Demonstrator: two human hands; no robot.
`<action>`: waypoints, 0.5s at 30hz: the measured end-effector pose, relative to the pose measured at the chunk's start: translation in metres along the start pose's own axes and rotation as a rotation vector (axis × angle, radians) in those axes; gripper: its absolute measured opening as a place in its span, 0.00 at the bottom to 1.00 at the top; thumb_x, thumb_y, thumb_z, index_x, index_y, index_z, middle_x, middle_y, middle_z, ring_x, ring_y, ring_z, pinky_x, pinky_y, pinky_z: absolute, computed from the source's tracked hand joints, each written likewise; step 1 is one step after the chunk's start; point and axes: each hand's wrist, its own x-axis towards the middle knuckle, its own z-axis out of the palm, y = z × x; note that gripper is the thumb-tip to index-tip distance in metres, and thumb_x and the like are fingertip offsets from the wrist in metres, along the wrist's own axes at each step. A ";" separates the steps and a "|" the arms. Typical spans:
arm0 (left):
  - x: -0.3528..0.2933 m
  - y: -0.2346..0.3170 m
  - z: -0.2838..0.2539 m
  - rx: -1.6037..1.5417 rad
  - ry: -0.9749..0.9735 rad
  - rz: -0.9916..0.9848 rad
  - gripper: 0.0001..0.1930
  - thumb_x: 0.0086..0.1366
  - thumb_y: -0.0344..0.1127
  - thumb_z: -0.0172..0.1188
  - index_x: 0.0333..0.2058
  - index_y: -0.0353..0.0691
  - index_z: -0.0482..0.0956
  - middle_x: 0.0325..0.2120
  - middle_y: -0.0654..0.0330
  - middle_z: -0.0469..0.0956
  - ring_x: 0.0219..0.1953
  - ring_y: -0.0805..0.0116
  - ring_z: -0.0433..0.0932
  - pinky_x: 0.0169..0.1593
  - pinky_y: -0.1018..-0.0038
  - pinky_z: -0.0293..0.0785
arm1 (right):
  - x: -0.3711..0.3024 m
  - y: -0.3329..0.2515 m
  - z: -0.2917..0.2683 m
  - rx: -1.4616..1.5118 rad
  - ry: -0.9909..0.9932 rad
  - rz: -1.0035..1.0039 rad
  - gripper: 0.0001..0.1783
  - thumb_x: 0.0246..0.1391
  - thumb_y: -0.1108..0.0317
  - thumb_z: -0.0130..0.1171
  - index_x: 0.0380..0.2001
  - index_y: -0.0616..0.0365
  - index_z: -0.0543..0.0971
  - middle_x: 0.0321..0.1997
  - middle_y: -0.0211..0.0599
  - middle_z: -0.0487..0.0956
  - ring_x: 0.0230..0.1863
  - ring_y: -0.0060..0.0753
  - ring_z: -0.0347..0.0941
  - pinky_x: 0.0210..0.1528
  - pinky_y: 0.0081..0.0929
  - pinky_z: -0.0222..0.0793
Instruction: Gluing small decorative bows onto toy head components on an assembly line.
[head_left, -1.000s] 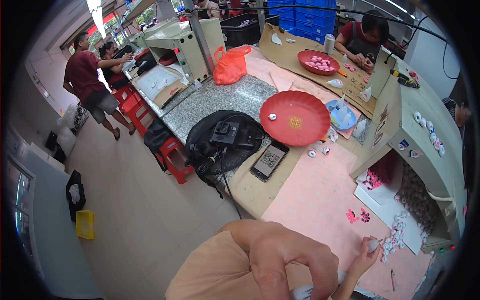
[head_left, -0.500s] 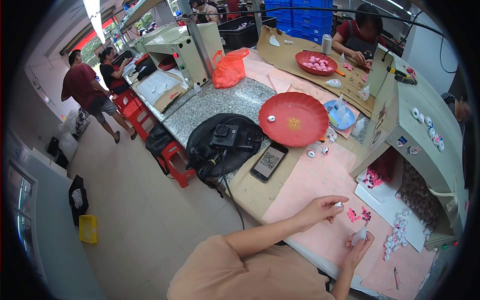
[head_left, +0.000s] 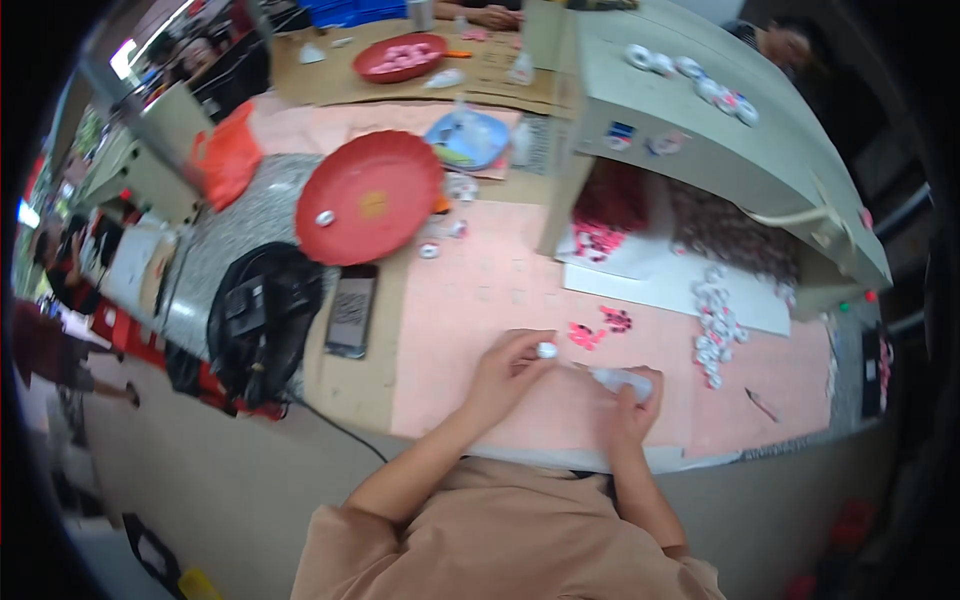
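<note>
Between the thumb and fingers of my left hand point(head_left: 508, 372) is a small round white piece point(head_left: 547, 350). My right hand point(head_left: 636, 402), a little blurred, is wrapped round a translucent white squeeze bottle point(head_left: 618, 379), its thin nozzle pointing left toward that piece. Just beyond the two hands, small pink cut pieces point(head_left: 584, 336) and a pink piece with dark spots point(head_left: 616, 319) lie on the pink paper point(head_left: 470, 300). To the right, a heap of small white round pieces point(head_left: 715, 330) is spread in front of a grey-green cabinet.
A red scalloped tray point(head_left: 340, 200) holds one white piece. Near it are a phone point(head_left: 352, 310), a black bag point(head_left: 265, 320) and a blue dish point(head_left: 480, 140). The open-fronted cabinet point(head_left: 690, 120) has white pieces on top. A pointed tool point(head_left: 762, 404) lies at right. A co-worker's hands point(head_left: 493, 16) show at the far side.
The view has swung to the right, so the table sits further left in it. The bottle in my right hand has tipped from upright to lying leftward, nozzle nearer the white piece.
</note>
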 end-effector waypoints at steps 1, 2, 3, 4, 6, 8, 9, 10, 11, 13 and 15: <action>0.001 0.000 0.000 -0.039 -0.014 -0.019 0.18 0.60 0.23 0.60 0.50 0.39 0.76 0.44 0.60 0.73 0.40 0.74 0.77 0.44 0.79 0.76 | 0.001 -0.008 0.004 -0.023 -0.034 -0.060 0.06 0.52 0.73 0.54 0.33 0.59 0.69 0.28 0.33 0.70 0.29 0.25 0.64 0.34 0.24 0.63; 0.002 0.001 0.002 -0.074 -0.023 -0.039 0.18 0.60 0.22 0.60 0.50 0.39 0.75 0.45 0.60 0.73 0.42 0.73 0.77 0.45 0.79 0.77 | 0.001 -0.009 0.003 -0.019 -0.040 -0.075 0.07 0.51 0.74 0.55 0.33 0.60 0.69 0.27 0.35 0.70 0.29 0.25 0.64 0.33 0.23 0.63; 0.004 0.000 0.005 -0.077 -0.042 -0.045 0.18 0.60 0.21 0.59 0.51 0.38 0.75 0.46 0.60 0.72 0.45 0.71 0.78 0.45 0.78 0.77 | 0.001 -0.010 0.000 -0.011 -0.051 -0.089 0.07 0.51 0.75 0.56 0.34 0.61 0.70 0.27 0.36 0.70 0.28 0.25 0.65 0.33 0.23 0.62; 0.004 0.000 0.007 -0.082 -0.068 -0.053 0.18 0.60 0.21 0.59 0.51 0.38 0.75 0.46 0.60 0.72 0.45 0.71 0.78 0.45 0.78 0.77 | 0.000 -0.012 -0.002 -0.007 -0.077 -0.099 0.09 0.51 0.74 0.59 0.35 0.62 0.71 0.27 0.36 0.71 0.27 0.25 0.65 0.31 0.21 0.62; 0.004 0.002 0.010 -0.088 -0.065 -0.037 0.18 0.61 0.20 0.58 0.50 0.38 0.75 0.47 0.59 0.71 0.45 0.70 0.78 0.46 0.78 0.78 | 0.002 -0.016 -0.005 -0.018 -0.085 -0.128 0.10 0.51 0.74 0.60 0.36 0.62 0.71 0.27 0.37 0.72 0.26 0.25 0.65 0.30 0.22 0.62; 0.003 0.003 0.013 -0.097 -0.070 -0.040 0.18 0.61 0.19 0.57 0.50 0.37 0.75 0.47 0.58 0.71 0.46 0.69 0.78 0.47 0.77 0.78 | 0.003 -0.016 -0.006 -0.015 -0.110 -0.162 0.10 0.51 0.74 0.61 0.36 0.62 0.71 0.27 0.37 0.73 0.25 0.26 0.66 0.29 0.22 0.63; 0.003 0.003 0.014 -0.085 -0.068 -0.040 0.18 0.61 0.19 0.57 0.50 0.37 0.75 0.47 0.58 0.71 0.46 0.69 0.77 0.47 0.77 0.78 | 0.004 -0.015 -0.007 -0.042 -0.117 -0.203 0.11 0.51 0.73 0.61 0.36 0.63 0.72 0.27 0.38 0.73 0.25 0.27 0.66 0.28 0.22 0.63; 0.003 0.003 0.014 -0.074 -0.063 -0.037 0.18 0.61 0.19 0.57 0.50 0.37 0.75 0.48 0.58 0.71 0.47 0.69 0.77 0.47 0.77 0.78 | 0.004 -0.014 -0.007 -0.067 -0.128 -0.246 0.12 0.51 0.73 0.62 0.37 0.63 0.72 0.28 0.38 0.74 0.25 0.28 0.67 0.27 0.23 0.63; 0.003 0.003 0.015 -0.073 -0.065 -0.040 0.18 0.61 0.19 0.57 0.50 0.37 0.75 0.48 0.58 0.71 0.47 0.69 0.77 0.47 0.77 0.78 | 0.004 -0.014 -0.007 -0.067 -0.127 -0.243 0.12 0.51 0.73 0.62 0.37 0.63 0.72 0.28 0.38 0.74 0.25 0.28 0.67 0.27 0.23 0.63; 0.002 0.005 0.016 -0.077 -0.059 -0.037 0.17 0.61 0.19 0.57 0.50 0.36 0.75 0.48 0.58 0.70 0.47 0.69 0.77 0.48 0.77 0.78 | 0.003 -0.016 -0.008 -0.083 -0.159 -0.224 0.13 0.50 0.73 0.63 0.37 0.63 0.72 0.29 0.40 0.75 0.26 0.31 0.69 0.28 0.25 0.65; 0.003 0.006 0.016 -0.074 -0.058 -0.039 0.17 0.61 0.19 0.57 0.50 0.36 0.75 0.48 0.58 0.70 0.47 0.68 0.77 0.48 0.77 0.78 | 0.004 -0.015 -0.007 -0.080 -0.155 -0.222 0.13 0.50 0.73 0.63 0.37 0.63 0.72 0.29 0.41 0.76 0.26 0.31 0.70 0.28 0.25 0.66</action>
